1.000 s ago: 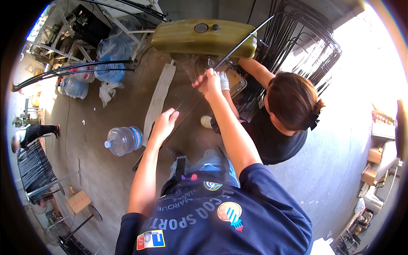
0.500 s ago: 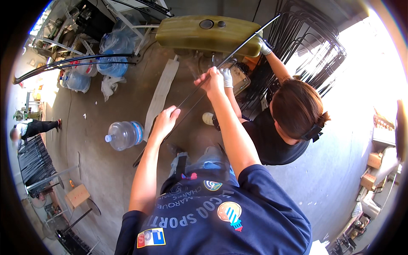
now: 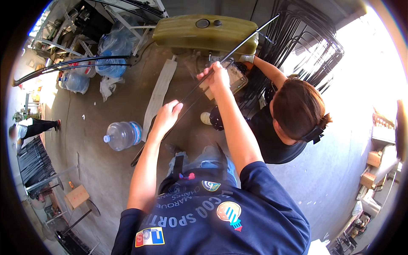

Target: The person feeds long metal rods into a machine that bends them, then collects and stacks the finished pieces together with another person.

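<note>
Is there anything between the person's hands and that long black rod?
Nothing visible. The left hand lies right on the long black rod, and the right hand grips it higher up. A co-worker's gloved hand is near its upper stretch, beside the olive tank.

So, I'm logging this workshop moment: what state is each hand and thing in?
left hand: fingers resting open on the long dark metal rod
right hand: closed around the same rod
long dark metal rod: raised, slanting up to the right
large clear water bottle: lying on its side on the concrete floor
olive-green tank: caps on
co-worker's gloved hand: at the tank's edge
cardboard box: closed
</note>
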### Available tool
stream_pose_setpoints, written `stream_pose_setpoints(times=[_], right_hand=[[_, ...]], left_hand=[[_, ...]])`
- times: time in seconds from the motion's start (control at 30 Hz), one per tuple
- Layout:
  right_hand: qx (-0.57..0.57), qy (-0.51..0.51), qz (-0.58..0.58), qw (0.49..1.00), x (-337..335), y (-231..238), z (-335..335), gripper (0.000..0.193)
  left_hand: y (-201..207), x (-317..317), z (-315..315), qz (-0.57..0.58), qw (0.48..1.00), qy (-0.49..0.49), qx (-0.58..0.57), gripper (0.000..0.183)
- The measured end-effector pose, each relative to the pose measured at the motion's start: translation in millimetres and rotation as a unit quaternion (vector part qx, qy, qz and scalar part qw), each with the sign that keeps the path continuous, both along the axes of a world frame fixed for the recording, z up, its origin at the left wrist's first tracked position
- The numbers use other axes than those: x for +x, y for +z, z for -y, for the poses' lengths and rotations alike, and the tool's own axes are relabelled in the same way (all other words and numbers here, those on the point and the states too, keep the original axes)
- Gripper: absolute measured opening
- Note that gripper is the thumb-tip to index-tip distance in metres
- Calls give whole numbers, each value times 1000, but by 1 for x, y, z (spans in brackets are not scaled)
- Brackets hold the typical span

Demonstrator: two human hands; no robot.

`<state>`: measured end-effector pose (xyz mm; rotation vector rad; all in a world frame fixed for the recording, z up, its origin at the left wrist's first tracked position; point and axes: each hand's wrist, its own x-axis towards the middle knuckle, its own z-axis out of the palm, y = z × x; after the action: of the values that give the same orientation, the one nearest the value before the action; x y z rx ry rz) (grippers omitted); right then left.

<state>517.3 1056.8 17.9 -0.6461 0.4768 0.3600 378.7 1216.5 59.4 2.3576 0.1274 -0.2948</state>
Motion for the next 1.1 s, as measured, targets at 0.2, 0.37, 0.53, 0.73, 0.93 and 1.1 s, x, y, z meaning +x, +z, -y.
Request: stream_pose_setpoints(times=[0.2, 0.37, 0.53, 0.73, 0.93, 1.1], right_hand=[[-15, 3, 6, 1000, -19, -10, -11, 25], [-20, 7, -1, 1000, -15, -8, -9, 26], [-5, 2, -9, 1000, -10, -6, -6, 27], [-16, 5, 0, 1000, -12, -6, -6, 27], [-21, 7, -2, 1000, -15, -8, -7, 26], [-22, 7, 0, 1000, -15, -12, -7, 26]], left_hand=[[-5, -16, -9, -45, 999, 18, -2, 33], [-4, -15, -6, -36, 999, 20, -3, 33], [4, -10, -2, -34, 999, 12, -5, 33], [-4, -14, -1, 7, 1000, 16, -10, 41], [-2, -15, -3, -29, 1000, 10, -4, 34], [-6, -16, -5, -26, 1000, 7, -4, 34]])
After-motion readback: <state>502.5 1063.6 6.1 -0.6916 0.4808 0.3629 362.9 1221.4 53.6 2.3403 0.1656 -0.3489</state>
